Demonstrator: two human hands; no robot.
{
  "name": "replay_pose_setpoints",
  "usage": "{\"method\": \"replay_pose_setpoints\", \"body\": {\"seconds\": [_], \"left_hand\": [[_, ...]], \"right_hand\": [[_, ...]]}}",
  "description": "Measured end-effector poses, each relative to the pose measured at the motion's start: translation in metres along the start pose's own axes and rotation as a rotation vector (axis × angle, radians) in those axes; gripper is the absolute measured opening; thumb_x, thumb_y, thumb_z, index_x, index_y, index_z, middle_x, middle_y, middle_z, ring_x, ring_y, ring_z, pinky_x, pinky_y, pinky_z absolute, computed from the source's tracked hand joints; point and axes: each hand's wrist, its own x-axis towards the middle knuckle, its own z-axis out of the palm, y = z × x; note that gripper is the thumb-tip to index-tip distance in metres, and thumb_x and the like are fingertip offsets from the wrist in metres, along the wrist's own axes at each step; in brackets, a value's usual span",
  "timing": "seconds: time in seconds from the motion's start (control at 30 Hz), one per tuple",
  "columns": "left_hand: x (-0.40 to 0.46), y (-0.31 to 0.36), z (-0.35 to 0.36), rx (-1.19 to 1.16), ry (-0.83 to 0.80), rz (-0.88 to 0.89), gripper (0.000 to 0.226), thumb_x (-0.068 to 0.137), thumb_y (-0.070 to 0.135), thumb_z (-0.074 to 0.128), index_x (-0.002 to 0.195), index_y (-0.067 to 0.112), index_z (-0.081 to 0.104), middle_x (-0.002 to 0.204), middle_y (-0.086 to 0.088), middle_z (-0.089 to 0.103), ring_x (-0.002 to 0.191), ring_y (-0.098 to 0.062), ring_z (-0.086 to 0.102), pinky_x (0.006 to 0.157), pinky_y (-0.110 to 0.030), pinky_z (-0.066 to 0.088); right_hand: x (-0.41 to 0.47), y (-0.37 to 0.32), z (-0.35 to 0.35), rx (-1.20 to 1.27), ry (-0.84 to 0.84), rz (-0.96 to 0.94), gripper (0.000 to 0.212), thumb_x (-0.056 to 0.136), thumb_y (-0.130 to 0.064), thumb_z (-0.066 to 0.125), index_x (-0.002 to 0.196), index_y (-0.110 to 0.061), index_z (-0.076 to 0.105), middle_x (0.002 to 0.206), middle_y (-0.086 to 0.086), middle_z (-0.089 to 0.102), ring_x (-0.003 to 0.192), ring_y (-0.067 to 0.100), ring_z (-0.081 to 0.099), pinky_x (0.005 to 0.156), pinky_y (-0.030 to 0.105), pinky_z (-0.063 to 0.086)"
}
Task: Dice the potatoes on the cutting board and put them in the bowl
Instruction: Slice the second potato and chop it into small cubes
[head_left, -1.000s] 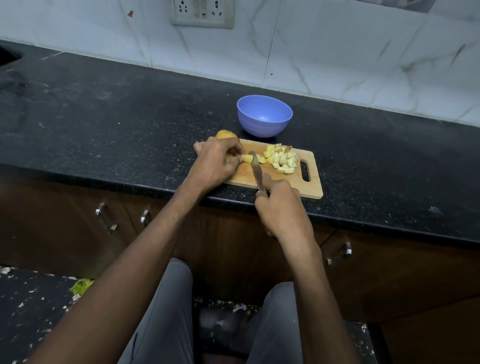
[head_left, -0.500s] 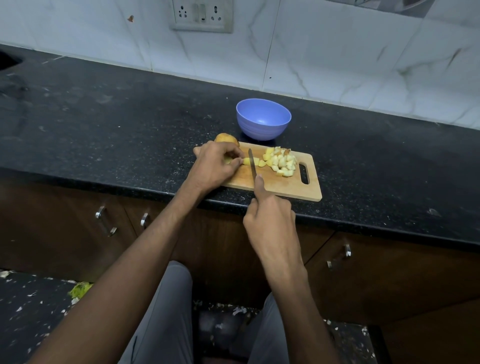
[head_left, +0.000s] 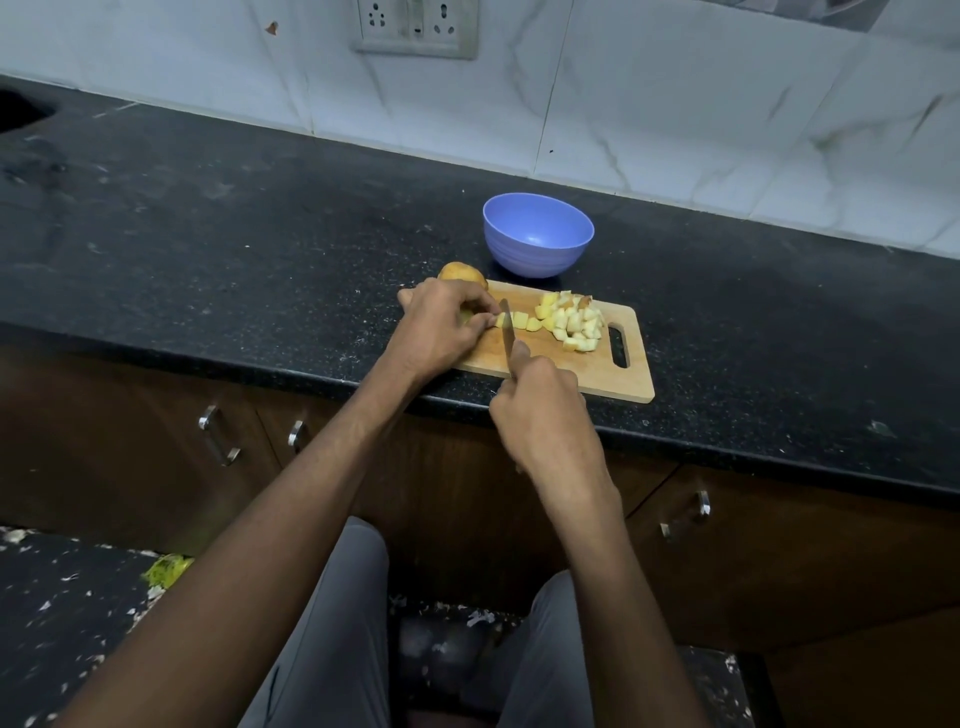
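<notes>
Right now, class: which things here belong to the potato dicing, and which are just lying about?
Job: knife in right hand; potato piece under left hand; diced pile; whole potato; cutting board; blue bowl.

Lying about: wall socket; yellow scrap on floor.

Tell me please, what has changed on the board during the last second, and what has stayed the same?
The right hand drew the knife back from the diced pile to the strip that the left hand holds, for the next cut. Both grips stayed the same. The whole potato, the board and the bowl, with no potato in it, did not move.
</notes>
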Motion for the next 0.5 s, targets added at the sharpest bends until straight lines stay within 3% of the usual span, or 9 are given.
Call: {"method": "replay_pose_setpoints", "body": {"seconds": [0.07,0.17,0.37,0.5], "left_hand": [[0.000,0.001,-0.001,0.002,-0.018,0.006,0.008,0.090,0.025,0.075,0.095,0.030,0.076,0.093,0.021,0.068,0.105,-0.007,0.058,0.090,-0.033,0.020],[-0.001,0.001,-0.001,0.008,-0.026,0.025,0.007,0.089,0.025,0.076,0.093,0.030,0.074,0.093,0.016,0.070,0.103,-0.009,0.058,0.090,-0.037,0.023],[-0.001,0.003,0.000,0.105,-0.050,0.050,0.009,0.092,0.025,0.070,0.097,0.031,0.066,0.090,0.018,0.062,0.109,-0.017,0.047,0.092,-0.044,0.027],[0.009,0.015,-0.002,0.290,-0.141,0.045,0.021,0.094,0.027,0.065,0.115,0.029,0.065,0.094,0.014,0.065,0.113,-0.022,0.045,0.092,-0.046,0.027]], "right_hand": [[0.003,0.002,-0.003,0.043,-0.006,0.007,0.056,0.106,-0.016,0.044,0.161,-0.021,0.033,0.115,0.006,0.055,0.087,0.029,0.069,0.068,0.039,0.062],[0.003,0.009,-0.003,0.100,0.009,0.012,0.055,0.108,-0.017,0.043,0.161,-0.022,0.033,0.112,0.005,0.054,0.060,0.021,0.065,0.042,0.023,0.050],[-0.002,0.030,-0.008,0.299,0.038,-0.064,0.053,0.106,-0.020,0.049,0.156,-0.036,0.042,0.088,0.008,0.071,0.051,0.013,0.062,0.038,0.025,0.047],[0.005,0.048,-0.031,0.479,0.145,-0.182,0.052,0.106,-0.017,0.054,0.152,-0.040,0.050,0.074,0.006,0.070,0.043,0.012,0.054,0.037,0.027,0.045]]}}
